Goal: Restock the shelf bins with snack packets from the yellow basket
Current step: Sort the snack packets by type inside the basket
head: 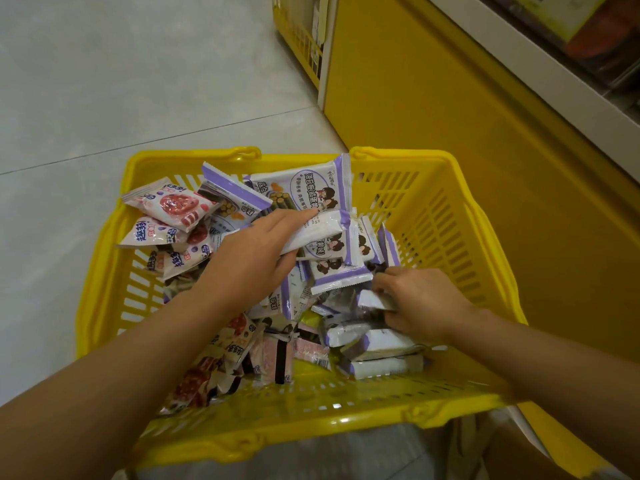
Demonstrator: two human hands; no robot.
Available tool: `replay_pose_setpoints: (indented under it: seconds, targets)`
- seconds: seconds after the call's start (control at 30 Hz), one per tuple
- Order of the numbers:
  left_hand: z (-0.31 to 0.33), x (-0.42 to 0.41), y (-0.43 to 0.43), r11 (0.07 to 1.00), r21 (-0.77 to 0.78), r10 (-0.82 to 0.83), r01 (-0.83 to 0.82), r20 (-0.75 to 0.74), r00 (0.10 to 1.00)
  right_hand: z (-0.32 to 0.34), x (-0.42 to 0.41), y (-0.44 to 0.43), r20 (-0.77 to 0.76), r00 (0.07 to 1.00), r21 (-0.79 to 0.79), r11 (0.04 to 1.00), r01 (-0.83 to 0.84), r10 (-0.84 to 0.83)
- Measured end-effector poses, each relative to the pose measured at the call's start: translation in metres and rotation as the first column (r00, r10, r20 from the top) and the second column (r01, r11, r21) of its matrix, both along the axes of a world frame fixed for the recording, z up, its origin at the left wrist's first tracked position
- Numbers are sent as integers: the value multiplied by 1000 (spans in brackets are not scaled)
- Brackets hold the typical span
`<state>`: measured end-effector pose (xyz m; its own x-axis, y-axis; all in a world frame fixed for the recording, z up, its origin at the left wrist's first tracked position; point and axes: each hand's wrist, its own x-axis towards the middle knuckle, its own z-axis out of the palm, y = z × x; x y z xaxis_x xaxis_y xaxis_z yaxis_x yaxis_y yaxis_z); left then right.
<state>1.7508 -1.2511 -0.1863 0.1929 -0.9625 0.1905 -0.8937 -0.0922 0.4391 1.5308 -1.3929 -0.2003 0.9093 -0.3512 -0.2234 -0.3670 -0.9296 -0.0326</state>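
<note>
View from above, looking down into a yellow basket (100,271) that is sitting on a pale tiled floor (104,81) & filling most of the pic.

At the basket's far left, pink-and-white packets (173,206) are lying in a loose heap, some leaning on the slotted wall. More of that pink kind are lying in the near left corner.

Toward the middle, the left hand (252,251) is reaching in from bottom left on a bare forearm. Its fingers are curling round a bunch of white-and-purple packets (311,230), grasping them just above the heap. Behind the fingertips a cartoon packet (311,188) w/ purple edges is standing up near the far wall; can't tell if the hand is holding it too. At the top of the pic, a second yellow crate (298,39) is standing on the floor, well apart from the basket.

Right of centre, more white-and-purple packets are lying loose. The right hand (419,299) is stretching in from bottom right, fingers bent, pinching a small white packet (372,301) btwn thumb & fingertips, low against the heap.

Further right, the yellow shelf base (433,98) is standing just beside the basket. A white shelf edge (554,91) is running diagonally across the top right corner; goods above it are too blurred to tell.
</note>
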Motion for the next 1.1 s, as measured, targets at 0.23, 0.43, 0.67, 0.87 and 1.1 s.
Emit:
replay_pose_setpoints:
  seconds: [0.23,0.43,0.67,0.87,1.1]
  targets:
    - [0,1,1,1000,3,0,0,0,1000,-1,-5,0,17,1000,-177,984,13,-10]
    - [-1,1,0,1000,-2,4,-4,-7,1000,-13,5,4,-49,991,-10,992,-126,125]
    - [-3,4,2,1000,1,-13,13,-10,1000,-8,5,12,21,971,-176,957,-230,238]
    - [-4,6,1,1000,3,-14,14,-22,1000,-17,5,5,70,992,-49,994,-98,102]
    - [-4,7,3,1000,-6,-25,25,-31,999,-8,17,-5,-261,948,119,981,-155,181]
